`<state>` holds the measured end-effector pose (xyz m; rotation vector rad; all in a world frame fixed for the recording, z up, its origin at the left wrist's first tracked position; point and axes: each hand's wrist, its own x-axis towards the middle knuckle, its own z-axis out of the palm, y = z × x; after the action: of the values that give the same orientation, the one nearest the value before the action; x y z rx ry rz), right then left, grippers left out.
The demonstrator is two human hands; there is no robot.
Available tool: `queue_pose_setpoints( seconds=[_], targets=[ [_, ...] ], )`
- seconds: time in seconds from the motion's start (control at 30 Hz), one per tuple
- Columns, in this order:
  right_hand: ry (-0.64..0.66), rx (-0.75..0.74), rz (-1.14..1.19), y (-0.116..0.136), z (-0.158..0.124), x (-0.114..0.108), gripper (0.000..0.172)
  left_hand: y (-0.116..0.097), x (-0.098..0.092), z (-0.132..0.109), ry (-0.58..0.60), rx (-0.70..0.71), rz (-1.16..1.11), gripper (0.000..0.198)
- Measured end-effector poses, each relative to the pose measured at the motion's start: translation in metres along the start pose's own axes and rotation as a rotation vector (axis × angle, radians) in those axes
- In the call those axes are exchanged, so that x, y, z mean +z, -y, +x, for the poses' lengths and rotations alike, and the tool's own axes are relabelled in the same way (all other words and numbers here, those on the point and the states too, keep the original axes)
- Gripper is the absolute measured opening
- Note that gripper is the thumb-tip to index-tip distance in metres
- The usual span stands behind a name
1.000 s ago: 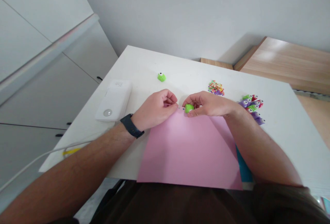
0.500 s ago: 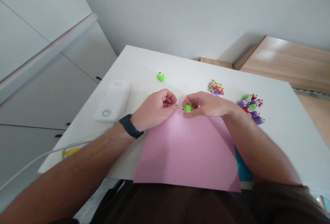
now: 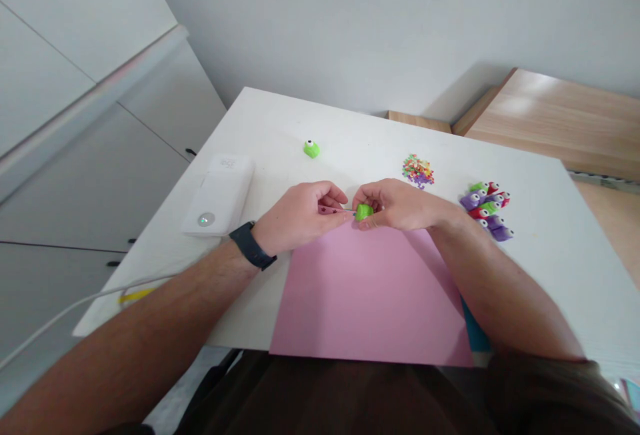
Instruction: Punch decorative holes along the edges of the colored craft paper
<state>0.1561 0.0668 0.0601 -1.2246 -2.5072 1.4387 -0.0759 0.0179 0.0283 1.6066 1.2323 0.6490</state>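
A sheet of pink paper (image 3: 373,295) lies at the table's front edge, with several small punched holes along its far edge. My left hand (image 3: 305,211), wearing a dark wristband, is closed on that far edge, thumb on top. Beside its fingertips, my right hand (image 3: 395,205) grips a small green craft punch (image 3: 364,212) sitting at the paper's edge. Whether the punch is pressed down cannot be made out. A second green craft punch (image 3: 311,149) stands farther back on the table.
On the white table (image 3: 280,115), a pile of colourful paper cutouts (image 3: 418,171) lies behind my right hand. Several purple, red and green craft punches (image 3: 487,208) cluster at the right. A white power bank (image 3: 220,195) with a cable lies left. Blue paper (image 3: 475,328) shows beneath the pink sheet.
The pink paper has slid a little to the right, and my left hand has moved right with it. My right hand stays nearly in place with the green craft punch.
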Motion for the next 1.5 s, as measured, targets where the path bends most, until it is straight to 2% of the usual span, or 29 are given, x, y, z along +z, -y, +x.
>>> queue_pose_setpoints(
  seconds=[1.1, 1.37, 1.5],
  targets=[
    [-0.011, -0.003, -0.001, 0.0012, 0.0000, 0.0001, 0.030, -0.0014, 0.0003, -0.0011, -0.005, -0.036, -0.069, 0.030],
    [-0.043, -0.002, -0.046, 0.0029, 0.0000, 0.0020, 0.029, -0.0008, -0.0004, -0.0006, -0.009, -0.024, -0.031, 0.030],
    [-0.072, -0.005, -0.068, 0.0061, -0.0004, 0.0029, 0.027, -0.0034, -0.0024, -0.0023, -0.052, 0.023, 0.041, 0.028]
  ],
)
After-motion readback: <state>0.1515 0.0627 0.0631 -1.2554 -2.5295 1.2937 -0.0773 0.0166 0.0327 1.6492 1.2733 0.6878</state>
